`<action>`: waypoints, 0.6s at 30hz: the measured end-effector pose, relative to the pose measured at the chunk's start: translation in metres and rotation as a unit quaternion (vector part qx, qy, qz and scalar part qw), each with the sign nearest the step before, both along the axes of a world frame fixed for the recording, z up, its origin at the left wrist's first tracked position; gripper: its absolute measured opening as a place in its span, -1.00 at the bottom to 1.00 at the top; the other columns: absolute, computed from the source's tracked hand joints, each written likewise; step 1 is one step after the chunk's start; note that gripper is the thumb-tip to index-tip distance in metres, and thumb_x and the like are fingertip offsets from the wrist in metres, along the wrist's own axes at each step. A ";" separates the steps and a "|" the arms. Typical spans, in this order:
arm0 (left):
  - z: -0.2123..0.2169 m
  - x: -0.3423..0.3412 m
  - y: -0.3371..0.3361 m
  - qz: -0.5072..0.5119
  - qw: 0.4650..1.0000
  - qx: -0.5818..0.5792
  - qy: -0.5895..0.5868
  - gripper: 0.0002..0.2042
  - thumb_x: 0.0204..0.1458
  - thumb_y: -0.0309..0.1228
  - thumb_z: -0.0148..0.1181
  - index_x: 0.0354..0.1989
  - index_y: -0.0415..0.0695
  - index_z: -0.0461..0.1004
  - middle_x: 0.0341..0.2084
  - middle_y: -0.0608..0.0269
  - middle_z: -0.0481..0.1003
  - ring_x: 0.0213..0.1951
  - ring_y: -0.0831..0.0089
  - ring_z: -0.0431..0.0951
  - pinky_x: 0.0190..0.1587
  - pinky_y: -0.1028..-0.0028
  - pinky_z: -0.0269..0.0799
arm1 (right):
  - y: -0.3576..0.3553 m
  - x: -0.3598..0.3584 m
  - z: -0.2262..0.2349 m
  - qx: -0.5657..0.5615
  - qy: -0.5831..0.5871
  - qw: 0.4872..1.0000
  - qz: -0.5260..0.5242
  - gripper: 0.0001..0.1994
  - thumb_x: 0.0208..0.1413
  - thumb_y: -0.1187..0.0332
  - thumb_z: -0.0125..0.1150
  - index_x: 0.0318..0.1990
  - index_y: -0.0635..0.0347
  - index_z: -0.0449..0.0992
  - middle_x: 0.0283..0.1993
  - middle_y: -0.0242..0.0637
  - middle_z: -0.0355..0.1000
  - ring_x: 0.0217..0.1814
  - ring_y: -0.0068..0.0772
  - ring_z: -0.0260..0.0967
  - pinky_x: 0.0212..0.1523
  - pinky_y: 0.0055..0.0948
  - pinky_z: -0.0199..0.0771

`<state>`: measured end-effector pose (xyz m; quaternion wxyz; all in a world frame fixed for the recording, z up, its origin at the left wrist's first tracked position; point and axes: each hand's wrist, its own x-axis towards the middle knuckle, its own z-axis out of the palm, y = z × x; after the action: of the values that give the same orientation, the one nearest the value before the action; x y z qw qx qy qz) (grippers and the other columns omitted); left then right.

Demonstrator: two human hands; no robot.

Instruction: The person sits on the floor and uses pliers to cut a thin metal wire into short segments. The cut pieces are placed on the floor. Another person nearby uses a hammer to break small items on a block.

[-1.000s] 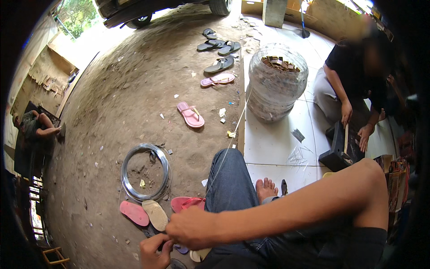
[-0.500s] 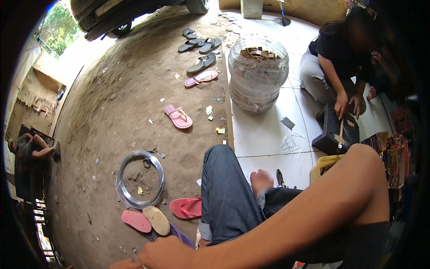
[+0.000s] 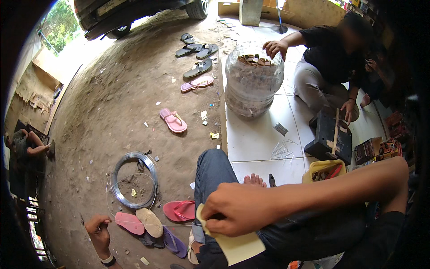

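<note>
A thin wire (image 3: 152, 223) is seen drawn taut across the lower frame, mid-pull, judged partly done. The right hand (image 3: 235, 208), lower centre, is clamped on a pale yellow sheet (image 3: 237, 246) gripping the wire; the left hand (image 3: 99, 228), lower left, is closed on its far end. Beyond, much of the wire coil (image 3: 133, 179) is left on the dirt floor (image 3: 116, 103).

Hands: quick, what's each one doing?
Left hand: closed, pinching a thin wire.
Right hand: closed, gripping a pale card.
</note>
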<state>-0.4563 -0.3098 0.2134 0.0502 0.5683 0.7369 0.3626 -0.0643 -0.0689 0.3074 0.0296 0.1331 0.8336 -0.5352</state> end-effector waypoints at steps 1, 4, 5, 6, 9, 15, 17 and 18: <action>0.000 -0.004 0.003 0.001 1.000 0.011 0.004 -0.92 0.00 -0.72 0.18 -0.46 -0.30 0.49 -0.58 0.16 0.52 -0.49 0.37 0.51 -0.37 0.46 0.35 | 0.005 0.004 0.000 0.016 -0.015 1.000 0.016 -0.74 0.11 0.29 0.12 -0.44 0.33 0.59 -0.49 0.06 0.52 -0.46 0.16 0.48 -0.31 -0.05 0.50; 0.003 -0.016 0.007 0.005 1.000 0.029 0.006 -0.92 0.05 -0.73 0.16 -0.44 -0.31 0.46 -0.58 0.19 0.49 -0.49 0.42 0.46 -0.37 0.48 0.31 | 0.019 0.025 0.001 -0.031 -0.050 0.997 0.045 -0.72 0.16 0.29 0.09 -0.43 0.35 0.57 -0.49 0.05 0.51 -0.48 0.12 0.46 -0.33 -0.08 0.48; 0.005 -0.022 0.007 0.002 1.000 0.020 0.009 -0.92 0.06 -0.74 0.16 -0.43 -0.32 0.45 -0.57 0.20 0.48 -0.48 0.44 0.46 -0.37 0.49 0.30 | 0.021 0.031 0.000 -0.035 -0.055 0.996 0.065 -0.71 0.20 0.28 0.07 -0.40 0.35 0.56 -0.49 0.04 0.51 -0.48 0.09 0.46 -0.31 -0.09 0.48; 0.006 -0.027 0.008 -0.001 1.000 0.010 0.010 -0.92 0.06 -0.74 0.15 -0.43 -0.32 0.44 -0.57 0.20 0.47 -0.47 0.45 0.45 -0.37 0.49 0.30 | 0.022 0.036 0.000 -0.033 -0.059 0.995 0.074 -0.71 0.20 0.27 0.07 -0.39 0.34 0.56 -0.49 0.04 0.51 -0.47 0.10 0.46 -0.30 -0.08 0.48; 0.005 -0.044 0.010 -0.005 1.000 0.005 0.020 -0.90 0.07 -0.76 0.12 -0.41 -0.31 0.42 -0.55 0.25 0.46 -0.44 0.51 0.42 -0.37 0.50 0.29 | 0.020 0.049 0.000 -0.033 -0.082 0.989 0.118 -0.73 0.22 0.26 0.07 -0.34 0.28 0.58 -0.46 0.08 0.52 -0.39 0.18 0.49 -0.20 0.04 0.45; -0.006 -0.081 0.006 0.027 0.999 0.014 0.025 -0.90 0.14 -0.72 0.11 -0.40 -0.29 0.43 -0.55 0.33 0.45 -0.44 0.58 0.38 -0.37 0.53 0.28 | 0.017 0.082 0.017 0.003 -0.047 0.990 0.134 -0.74 0.30 0.27 0.10 -0.39 0.25 0.45 -0.52 0.04 0.41 -0.42 0.20 0.43 -0.20 0.02 0.42; -0.008 -0.097 0.003 0.041 0.998 0.016 0.036 -0.89 0.19 -0.68 0.11 -0.39 -0.28 0.42 -0.54 0.34 0.43 -0.44 0.60 0.36 -0.37 0.53 0.27 | 0.016 0.091 0.023 -0.015 -0.044 0.992 0.115 -0.72 0.25 0.28 0.12 -0.42 0.29 0.52 -0.51 0.13 0.46 -0.38 0.27 0.49 -0.15 0.15 0.42; -0.009 -0.106 0.001 0.045 0.998 0.012 0.039 -0.89 0.20 -0.68 0.10 -0.38 -0.27 0.42 -0.53 0.35 0.43 -0.44 0.60 0.36 -0.36 0.53 0.27 | 0.016 0.094 0.026 -0.011 -0.053 0.991 0.118 -0.72 0.25 0.28 0.13 -0.43 0.29 0.52 -0.53 0.12 0.46 -0.39 0.26 0.49 -0.18 0.12 0.44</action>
<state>-0.5622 -0.3084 0.2048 -0.0019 0.5490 0.7587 0.3505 0.0298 -0.0524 0.3338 0.1386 0.0615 0.8347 -0.5294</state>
